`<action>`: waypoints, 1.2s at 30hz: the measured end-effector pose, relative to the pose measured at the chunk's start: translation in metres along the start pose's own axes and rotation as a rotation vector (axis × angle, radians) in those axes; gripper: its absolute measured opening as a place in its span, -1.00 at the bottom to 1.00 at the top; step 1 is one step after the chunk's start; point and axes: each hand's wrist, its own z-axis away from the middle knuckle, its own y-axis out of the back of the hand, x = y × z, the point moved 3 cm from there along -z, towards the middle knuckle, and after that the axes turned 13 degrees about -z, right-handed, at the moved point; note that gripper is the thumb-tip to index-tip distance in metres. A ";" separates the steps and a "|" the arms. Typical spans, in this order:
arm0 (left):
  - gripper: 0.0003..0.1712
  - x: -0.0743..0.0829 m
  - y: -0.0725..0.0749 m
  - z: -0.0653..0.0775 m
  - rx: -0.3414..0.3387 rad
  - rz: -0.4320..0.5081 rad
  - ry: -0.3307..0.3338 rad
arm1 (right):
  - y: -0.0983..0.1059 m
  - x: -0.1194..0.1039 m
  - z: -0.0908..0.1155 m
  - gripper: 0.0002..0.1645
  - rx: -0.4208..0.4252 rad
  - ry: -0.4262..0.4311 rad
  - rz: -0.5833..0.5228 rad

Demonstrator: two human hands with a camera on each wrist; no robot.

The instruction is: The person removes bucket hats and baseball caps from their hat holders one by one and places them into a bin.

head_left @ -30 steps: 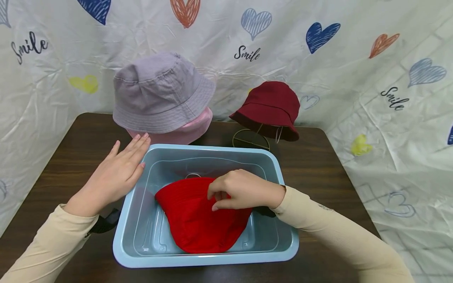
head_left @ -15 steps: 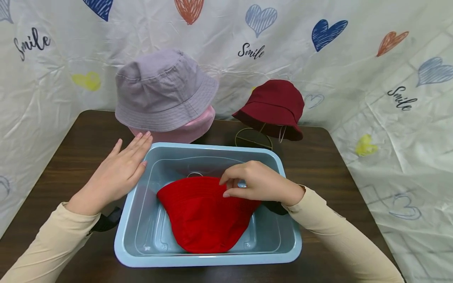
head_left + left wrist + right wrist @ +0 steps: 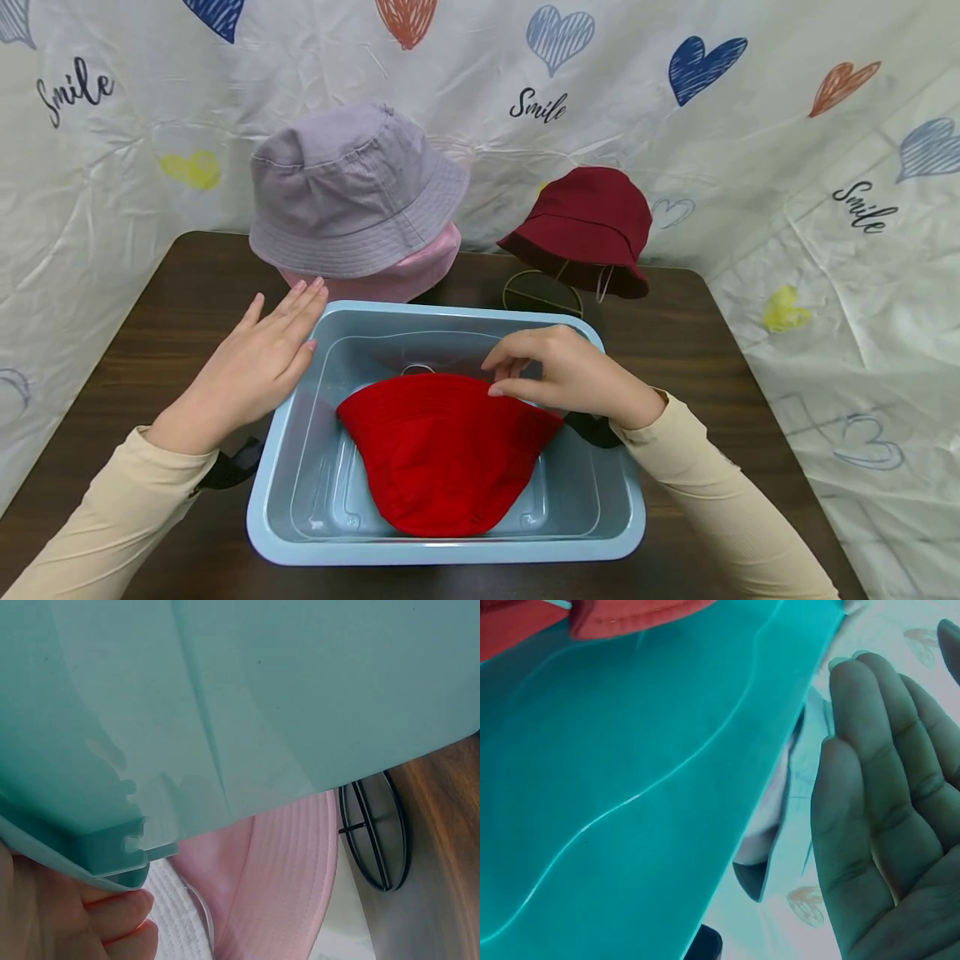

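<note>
A red bucket hat (image 3: pixel 450 458) lies in the light blue plastic tub (image 3: pixel 442 552), its wide brim toward the back wall. My left hand (image 3: pixel 258 358), fingers straight, rests on the tub's left rim near the back corner. In the left wrist view its fingertips (image 3: pixel 127 919) touch the underside of the rim. My right hand (image 3: pixel 566 371) hovers over the right part of the tub, just above the hat's brim. Its fingers bend loosely and hold nothing; the right wrist view shows the palm (image 3: pixel 907 900) with nothing in it.
Behind the tub at left, a lilac bucket hat (image 3: pixel 352 192) sits on top of a pink hat (image 3: pixel 420 271). A dark red bucket hat (image 3: pixel 585 225) hangs on a wire stand (image 3: pixel 542 292) at back right. A patterned white cloth (image 3: pixel 480 50) backs the brown table (image 3: pixel 675 350).
My right hand has lifted off the red hat and moved right and toward the back. The left hand stays at the tub's rim. The whole head view has shifted slightly.
</note>
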 end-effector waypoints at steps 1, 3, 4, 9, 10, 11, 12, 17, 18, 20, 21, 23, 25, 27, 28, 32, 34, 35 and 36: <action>-0.32 0.000 0.000 0.000 0.000 0.002 0.000 | 0.001 0.000 0.001 -0.75 0.009 0.001 -0.002; -0.32 0.000 0.000 0.000 0.002 0.003 -0.001 | 0.004 -0.001 0.002 -0.74 0.026 0.003 -0.010; -0.32 0.000 0.000 0.000 0.002 0.003 -0.002 | 0.006 -0.001 0.002 -0.74 0.035 0.004 -0.013; -0.32 -0.001 0.001 0.000 0.011 0.009 -0.001 | 0.016 -0.004 0.003 -0.71 0.072 0.002 -0.011; -0.32 -0.001 0.002 0.000 0.012 0.010 -0.001 | 0.018 -0.004 0.003 -0.70 0.079 0.001 -0.005; -0.31 -0.001 0.002 0.000 0.013 0.012 -0.001 | 0.020 -0.003 0.004 -0.70 0.085 -0.001 0.002; -0.31 -0.001 0.002 0.000 0.013 0.012 -0.001 | 0.022 -0.003 0.005 -0.70 0.091 -0.002 0.011; -0.32 -0.001 0.002 0.000 0.018 0.015 0.000 | 0.030 -0.002 0.008 -0.69 0.121 0.001 0.043; -0.32 -0.001 0.001 0.000 0.018 0.017 0.001 | 0.031 -0.001 0.009 -0.69 0.128 0.003 0.047; -0.33 -0.001 0.001 0.000 0.019 0.022 0.004 | 0.034 -0.001 0.010 -0.69 0.142 0.007 0.057; -0.33 -0.001 0.001 0.000 0.018 0.024 0.006 | 0.035 -0.001 0.010 -0.68 0.146 0.008 0.062; -0.33 -0.001 0.001 0.000 0.015 0.025 0.007 | 0.037 0.000 0.011 -0.68 0.157 0.009 0.062; -0.33 -0.001 0.001 0.000 0.015 0.025 0.009 | 0.039 0.000 0.013 -0.66 0.163 0.009 0.061; -0.32 -0.001 0.000 0.000 0.015 0.026 0.009 | 0.041 0.000 0.014 -0.65 0.172 0.007 0.060; -0.32 -0.001 0.000 0.000 0.016 0.027 0.008 | 0.043 0.000 0.014 -0.65 0.176 0.005 0.062; -0.33 -0.001 0.000 0.000 0.015 0.030 0.007 | 0.047 0.001 0.017 -0.66 0.198 -0.023 0.078; -0.33 -0.001 -0.001 0.000 0.015 0.030 0.008 | 0.049 0.003 0.019 -0.68 0.210 -0.041 0.088; -0.33 -0.001 -0.001 0.000 0.015 0.030 0.008 | 0.050 0.003 0.020 -0.69 0.218 -0.052 0.094; -0.32 -0.001 -0.001 0.000 0.015 0.029 0.008 | 0.051 0.004 0.021 -0.70 0.226 -0.061 0.099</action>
